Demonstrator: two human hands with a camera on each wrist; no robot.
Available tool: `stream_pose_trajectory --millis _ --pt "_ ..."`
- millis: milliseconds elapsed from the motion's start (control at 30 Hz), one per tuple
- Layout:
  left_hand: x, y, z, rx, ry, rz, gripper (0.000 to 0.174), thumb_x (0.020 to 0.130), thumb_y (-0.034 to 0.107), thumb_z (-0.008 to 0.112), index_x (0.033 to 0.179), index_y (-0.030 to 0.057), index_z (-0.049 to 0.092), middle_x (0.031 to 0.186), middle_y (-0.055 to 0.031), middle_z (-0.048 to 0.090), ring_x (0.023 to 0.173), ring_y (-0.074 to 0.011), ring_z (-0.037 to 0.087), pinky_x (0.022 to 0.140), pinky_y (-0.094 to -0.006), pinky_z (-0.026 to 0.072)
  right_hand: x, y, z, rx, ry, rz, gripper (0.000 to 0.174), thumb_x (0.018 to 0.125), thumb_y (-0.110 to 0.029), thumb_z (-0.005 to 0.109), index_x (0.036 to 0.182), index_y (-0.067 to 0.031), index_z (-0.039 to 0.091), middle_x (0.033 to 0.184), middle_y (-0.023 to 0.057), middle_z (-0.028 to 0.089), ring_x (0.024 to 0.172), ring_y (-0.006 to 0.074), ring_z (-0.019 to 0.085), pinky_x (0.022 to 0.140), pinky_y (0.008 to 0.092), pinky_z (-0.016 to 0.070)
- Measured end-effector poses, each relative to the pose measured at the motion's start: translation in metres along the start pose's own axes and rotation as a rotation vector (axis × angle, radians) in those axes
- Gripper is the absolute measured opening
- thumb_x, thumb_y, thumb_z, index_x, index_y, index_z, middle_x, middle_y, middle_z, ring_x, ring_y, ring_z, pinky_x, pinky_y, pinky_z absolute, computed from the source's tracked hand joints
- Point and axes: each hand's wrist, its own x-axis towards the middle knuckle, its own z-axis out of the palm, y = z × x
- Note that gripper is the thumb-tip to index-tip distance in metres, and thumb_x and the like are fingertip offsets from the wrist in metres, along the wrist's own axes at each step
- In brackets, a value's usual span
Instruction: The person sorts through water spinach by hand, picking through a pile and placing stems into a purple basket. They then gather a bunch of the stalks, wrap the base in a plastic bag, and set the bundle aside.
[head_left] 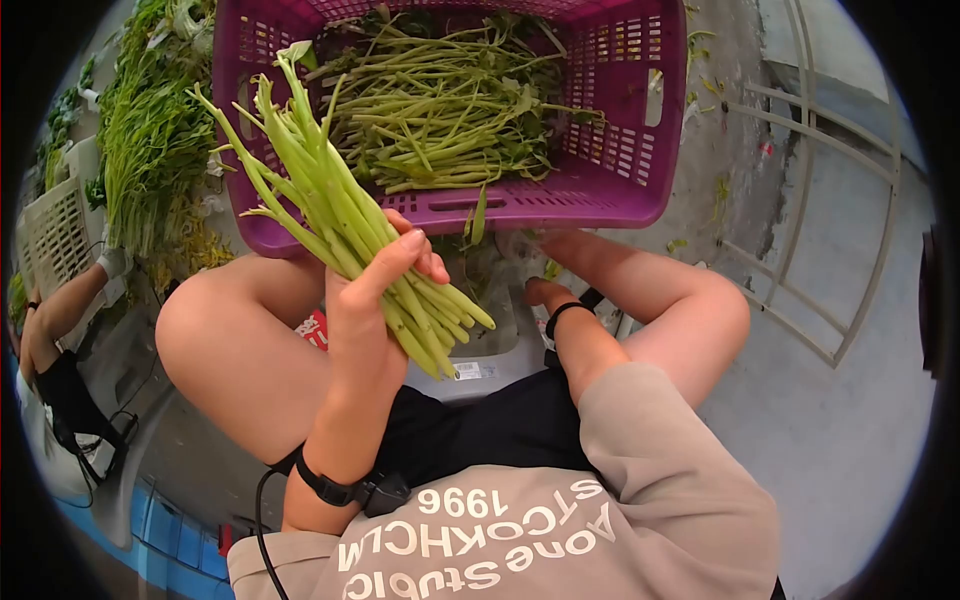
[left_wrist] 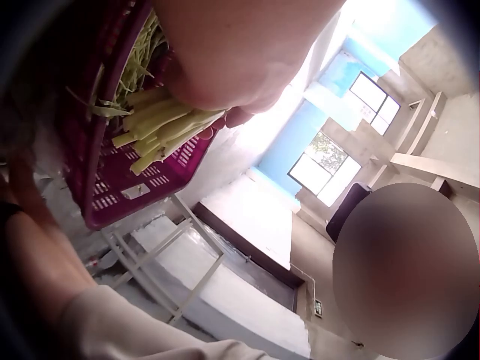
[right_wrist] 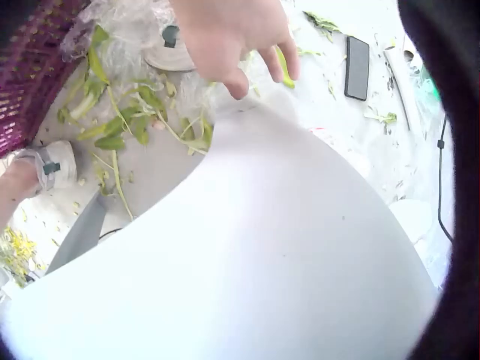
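Note:
My left hand grips a bunch of green stalks near its cut lower ends, raised over the left leg; leafy tips fan up in front of the crate. In the left wrist view the cut ends stick out below the hand. Low between the legs is my right hand, small and partly hidden in the head view. The right wrist view shows that hand with fingers apart and slightly bent, holding nothing, above plastic film and a pale smooth surface.
A purple crate in front contains many stalks. Leafy greens are heaped at the left, near another person's arm. Loose leaves and a phone lie on the floor. A metal frame stands right.

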Motion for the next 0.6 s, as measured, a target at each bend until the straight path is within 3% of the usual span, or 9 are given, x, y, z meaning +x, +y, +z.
stream_pose_trajectory --millis 167,233,300,333,400,500,600 --pt "0.006 0.002 0.0 -0.036 -0.083 0.045 0.021 0.089 0.009 0.063 0.107 0.0062 0.053 0.078 -0.0062 0.054 0.075 -0.0187 0.058 0.075 -0.0331 0.0494 0.018 0.025 -0.028 -0.278 0.006 -0.158 0.038 0.084 -0.028 0.072 0.115 -0.0065 0.067 0.105 0.0089 0.069 0.091 0.0213 0.067 0.078 0.0341 0.0559" --pt "0.004 0.002 0.004 -0.024 -0.069 0.113 0.022 0.09 0.009 0.064 0.108 0.0059 0.053 0.078 -0.0059 0.055 0.075 -0.0185 0.058 0.075 -0.0323 0.0491 -0.033 0.009 -0.033 -0.32 0.034 -0.159 0.038 0.084 -0.028 0.072 0.115 -0.0064 0.067 0.105 0.0087 0.069 0.091 0.021 0.067 0.078 0.0339 0.0557" --pt "0.004 0.003 0.007 -0.055 -0.083 0.14 0.018 0.087 0.005 0.065 0.102 0.0022 0.054 0.079 -0.0074 0.057 0.072 -0.0177 0.06 0.069 -0.0303 0.0496 -0.12 -0.055 -0.09 0.77 0.137 -0.143 0.037 0.08 -0.023 0.075 0.112 -0.0046 0.07 0.1 0.006 0.069 0.086 0.0161 0.065 0.072 0.0322 0.0536" --pt "0.004 0.0 0.002 -0.046 -0.113 0.175 0.02 0.086 0.004 0.066 0.102 0.002 0.054 0.079 -0.0073 0.057 0.071 -0.0178 0.06 0.068 -0.0301 0.0495 -0.151 -0.076 -0.101 0.763 0.172 -0.151 0.037 0.08 -0.023 0.075 0.112 -0.0046 0.07 0.1 0.006 0.069 0.086 0.0161 0.065 0.072 0.0322 0.0536" --pt "0.002 -0.003 -0.003 -0.034 -0.173 0.22 0.021 0.086 0.004 0.066 0.103 0.0018 0.054 0.079 -0.0072 0.057 0.071 -0.0179 0.06 0.068 -0.0298 0.0494 -0.206 -0.106 -0.113 0.562 0.294 -0.287 0.034 0.077 -0.018 0.078 0.107 -0.0042 0.07 0.084 0.0011 0.064 0.083 0.0113 0.06 0.068 0.0291 0.0479" --pt "0.0 -0.005 -0.007 0.038 -0.237 0.239 0.022 0.085 0.003 0.067 0.104 0.0018 0.055 0.078 -0.0071 0.057 0.071 -0.0183 0.06 0.067 -0.0294 0.0491 -0.276 -0.121 -0.112 0.508 0.488 -0.417 0.037 0.076 -0.016 0.078 0.11 -0.0041 0.069 0.078 -0.0001 0.061 0.075 0.0095 0.057 0.064 0.0268 0.0447" --pt "-0.004 -0.01 -0.014 0.049 -0.278 0.216 0.02 0.085 0.002 0.067 0.1 0.0024 0.054 0.077 -0.0073 0.057 0.071 -0.0198 0.061 0.066 -0.0294 0.0492 -0.315 -0.118 -0.095 0.736 0.585 -0.471 0.03 0.08 -0.015 0.076 0.107 -0.0027 0.07 0.075 -0.0007 0.062 0.066 0.0084 0.057 0.059 0.0251 0.0441"
